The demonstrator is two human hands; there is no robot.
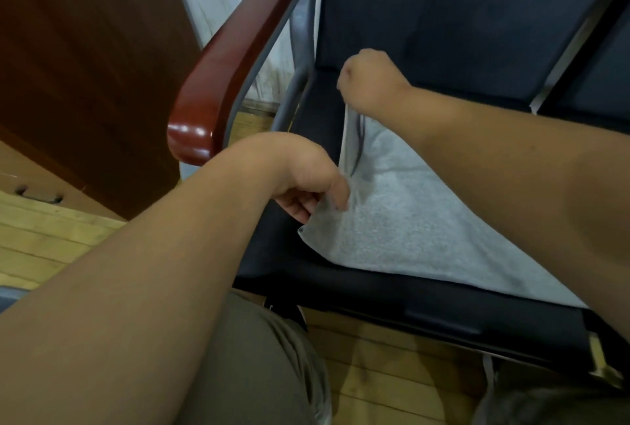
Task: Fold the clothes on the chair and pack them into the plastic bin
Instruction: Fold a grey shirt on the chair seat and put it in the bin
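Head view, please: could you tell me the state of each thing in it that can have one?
grey cloth: lying spread on the seat, its left edge lifted between both hands
left hand: pinches the near left corner of the cloth
right hand: closed on the far left edge, held above the seat
chair: carries the cloth on its dark seat

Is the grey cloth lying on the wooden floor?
No, the grey cloth lies spread on the dark chair seat, with the left hand and right hand gripping its edge.
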